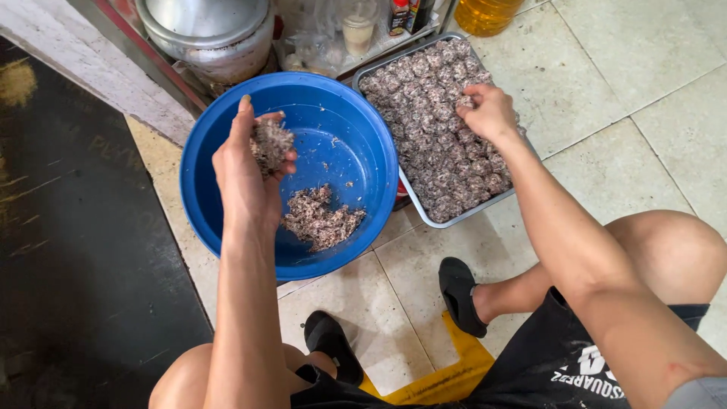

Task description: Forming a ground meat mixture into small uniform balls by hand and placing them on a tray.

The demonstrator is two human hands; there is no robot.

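Observation:
My left hand (pixel 246 163) hovers over a big blue basin (pixel 363 136) and grips a lump of brownish minced mixture (pixel 270 144). A smaller heap of the same mixture (pixel 322 217) lies on the basin's bottom. My right hand (pixel 488 110) reaches over a metal tray (pixel 454 220) packed with several rows of small meatballs (pixel 439 151). Its fingers are closed on one meatball at the tray's far side.
I squat on a tiled floor (pixel 628 98) with black slippers (pixel 462 291) on my feet. A large metal pot (pixel 208 30), plastic bags, a small cup and a jug of yellow oil (pixel 485 14) stand beyond the basin. A dark mat (pixel 68 250) lies to the left.

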